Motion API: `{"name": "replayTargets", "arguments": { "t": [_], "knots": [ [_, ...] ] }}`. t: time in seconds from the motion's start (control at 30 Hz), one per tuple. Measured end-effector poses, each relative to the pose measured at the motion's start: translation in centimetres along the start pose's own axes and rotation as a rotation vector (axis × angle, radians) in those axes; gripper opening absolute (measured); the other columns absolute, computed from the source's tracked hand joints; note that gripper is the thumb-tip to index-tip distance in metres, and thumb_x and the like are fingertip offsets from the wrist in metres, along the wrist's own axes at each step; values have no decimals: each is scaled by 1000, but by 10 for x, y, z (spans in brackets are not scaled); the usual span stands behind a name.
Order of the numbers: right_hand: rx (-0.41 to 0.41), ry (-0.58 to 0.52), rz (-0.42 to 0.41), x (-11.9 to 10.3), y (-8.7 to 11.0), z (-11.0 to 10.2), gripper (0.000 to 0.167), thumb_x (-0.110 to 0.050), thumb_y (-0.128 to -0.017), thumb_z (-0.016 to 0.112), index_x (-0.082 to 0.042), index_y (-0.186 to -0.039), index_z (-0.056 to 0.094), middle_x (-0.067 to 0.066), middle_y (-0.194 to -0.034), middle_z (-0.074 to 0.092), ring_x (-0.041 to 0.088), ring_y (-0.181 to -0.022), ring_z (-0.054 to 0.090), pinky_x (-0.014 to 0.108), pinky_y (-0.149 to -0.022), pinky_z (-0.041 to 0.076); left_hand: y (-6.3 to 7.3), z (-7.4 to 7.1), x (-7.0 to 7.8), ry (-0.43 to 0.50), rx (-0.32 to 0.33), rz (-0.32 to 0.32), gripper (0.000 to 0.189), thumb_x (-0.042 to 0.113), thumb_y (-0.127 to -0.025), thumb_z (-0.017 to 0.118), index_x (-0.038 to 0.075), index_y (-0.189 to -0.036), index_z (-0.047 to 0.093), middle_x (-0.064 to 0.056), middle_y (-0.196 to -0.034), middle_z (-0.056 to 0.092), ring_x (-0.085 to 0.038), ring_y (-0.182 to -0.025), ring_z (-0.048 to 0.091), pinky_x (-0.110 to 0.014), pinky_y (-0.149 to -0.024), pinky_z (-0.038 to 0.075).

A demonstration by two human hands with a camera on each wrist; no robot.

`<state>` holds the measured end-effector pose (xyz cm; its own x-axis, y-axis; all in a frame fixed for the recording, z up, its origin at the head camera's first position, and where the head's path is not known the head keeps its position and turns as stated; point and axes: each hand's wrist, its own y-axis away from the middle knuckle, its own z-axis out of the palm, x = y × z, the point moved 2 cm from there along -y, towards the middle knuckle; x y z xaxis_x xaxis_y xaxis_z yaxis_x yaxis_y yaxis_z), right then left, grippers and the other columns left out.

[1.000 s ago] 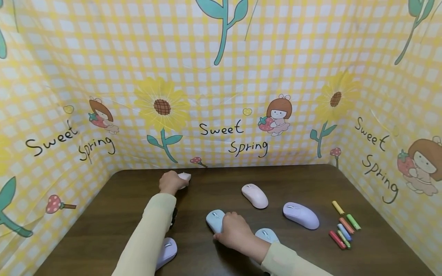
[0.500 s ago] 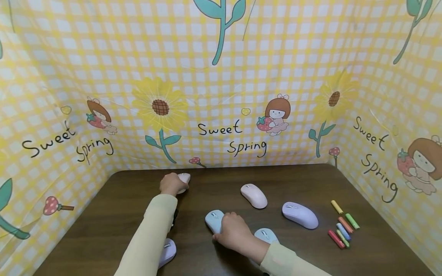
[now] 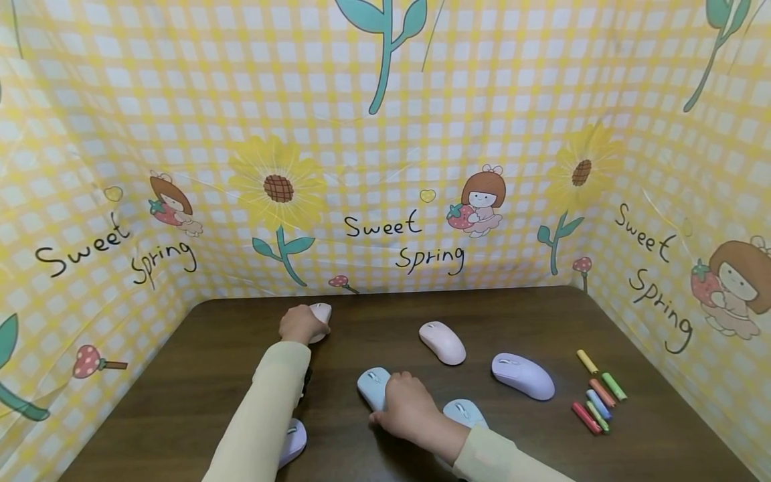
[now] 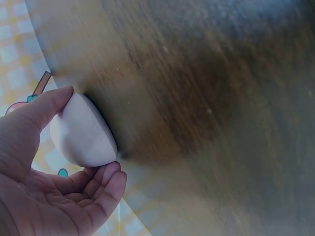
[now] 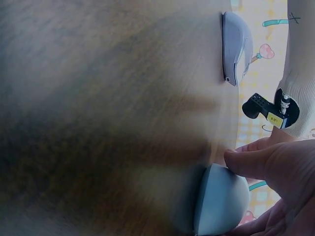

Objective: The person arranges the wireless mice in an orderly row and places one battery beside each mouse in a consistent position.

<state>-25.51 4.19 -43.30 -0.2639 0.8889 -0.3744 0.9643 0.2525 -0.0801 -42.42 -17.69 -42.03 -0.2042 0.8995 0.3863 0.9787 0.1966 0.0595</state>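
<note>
Near the back left of the table, my left hand holds a pale pinkish-white computer mouse. The left wrist view shows the thumb on one side of this mouse and the bent fingers on the other. My right hand grips a light blue mouse by its sides, nearer the table's middle. The palm covers its rear in the head view; the right wrist view shows the blue mouse's rounded end beside the thumb. Both mice appear to rest on the tabletop.
A second light blue mouse lies partly under the right forearm. One lilac mouse is partly behind the left sleeve. Right of centre lie a pink mouse and another lilac mouse. Several short coloured sticks lie far right.
The mouse in my left hand has turned slightly and come a little nearer, showing more of its length. My right hand keeps its grip on the blue mouse. The head view has shifted slightly.
</note>
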Motion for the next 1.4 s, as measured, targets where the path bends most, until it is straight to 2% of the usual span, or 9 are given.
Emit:
{"name": "replayTargets", "arguments": {
  "t": [0.47, 0.6, 0.9, 1.07, 1.4],
  "knots": [
    [-15, 30, 1, -2, -2, 0, 55, -38, -70, 84, 5, -96, 63, 10, -81, 55, 26, -74, 55, 41, -68, 48, -2, 2, 2, -53, 6, -8, 66, 35, -74, 81, -12, -115, 58, -29, -101, 60, -38, -89, 61, -48, -68, 52],
    [-28, 18, 17, -2, -4, -2, 53, -35, -69, 85, 6, -95, 63, 11, -81, 55, 26, -74, 56, 41, -67, 48, 0, 0, 4, -63, 14, -16, 66, 36, -72, 83, -11, -113, 59, -28, -99, 61, -37, -86, 61, -46, -65, 52],
    [-53, 8, 16, -1, -8, -9, 45, -31, -65, 84, 1, -87, 62, 6, -76, 53, 22, -67, 53, 38, -61, 47, -1, 2, 2, -64, 5, -12, 69, 37, -74, 82, -11, -116, 58, -30, -104, 60, -40, -92, 61, -48, -70, 52],
    [-37, -1, 20, -2, -12, -18, 44, -32, -67, 83, 0, -88, 62, 5, -76, 54, 20, -66, 52, 37, -59, 47, 1, 2, 2, -70, 11, -4, 71, 39, -73, 83, -12, -117, 57, -30, -106, 60, -40, -95, 60, -49, -73, 52],
    [53, -45, 41, -1, -32, -48, 41, -33, -68, 83, -1, -86, 64, 5, -73, 58, 18, -60, 52, 34, -52, 45, 2, 1, 3, -73, 4, -18, 71, 38, -75, 82, -11, -118, 57, -29, -107, 60, -39, -93, 61, -48, -73, 52]
  ]
}}
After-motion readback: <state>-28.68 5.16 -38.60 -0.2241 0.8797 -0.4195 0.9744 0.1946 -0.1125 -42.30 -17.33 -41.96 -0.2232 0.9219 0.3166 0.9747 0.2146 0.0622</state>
